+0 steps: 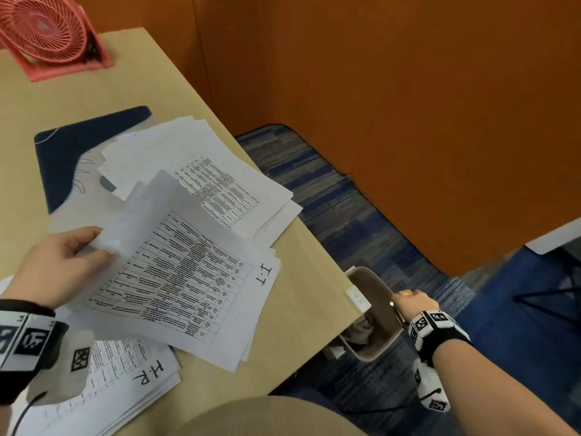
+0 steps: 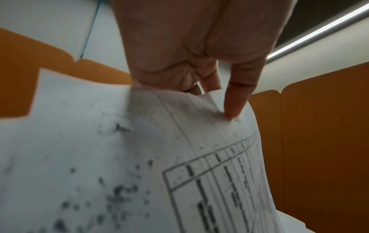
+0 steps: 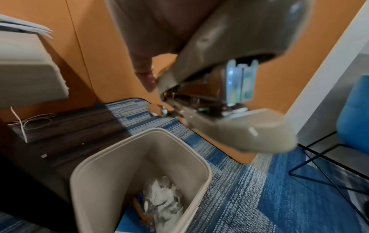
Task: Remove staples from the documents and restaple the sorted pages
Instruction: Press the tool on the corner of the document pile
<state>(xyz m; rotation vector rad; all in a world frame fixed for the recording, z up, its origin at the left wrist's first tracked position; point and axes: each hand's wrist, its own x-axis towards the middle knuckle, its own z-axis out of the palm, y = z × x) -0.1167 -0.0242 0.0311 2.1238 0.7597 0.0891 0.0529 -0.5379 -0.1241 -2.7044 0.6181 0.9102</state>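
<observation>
My left hand (image 1: 63,262) pinches the corner of a printed document marked "I-T" (image 1: 188,278) and lifts its top pages off the desk. Up close, its thumb and fingers (image 2: 235,100) grip the curled paper (image 2: 139,157). My right hand (image 1: 412,302) reaches off the desk's right side and holds a beige stapler (image 3: 229,100) over a beige waste bin (image 3: 103,160). In the head view only a sliver of the stapler shows, above the waste bin (image 1: 382,300). A stack marked "H-R" (image 1: 132,382) lies near me, and another stack of pages (image 1: 201,171) sits further back.
A pink desk fan (image 1: 47,33) stands at the back left of the tan desk (image 1: 125,96). A dark blue mat (image 1: 72,146) lies under the far papers. Orange partitions (image 1: 408,105) surround the desk. Crumpled trash (image 3: 163,203) fills the bin bottom. A blue chair (image 3: 353,110) stands to the right.
</observation>
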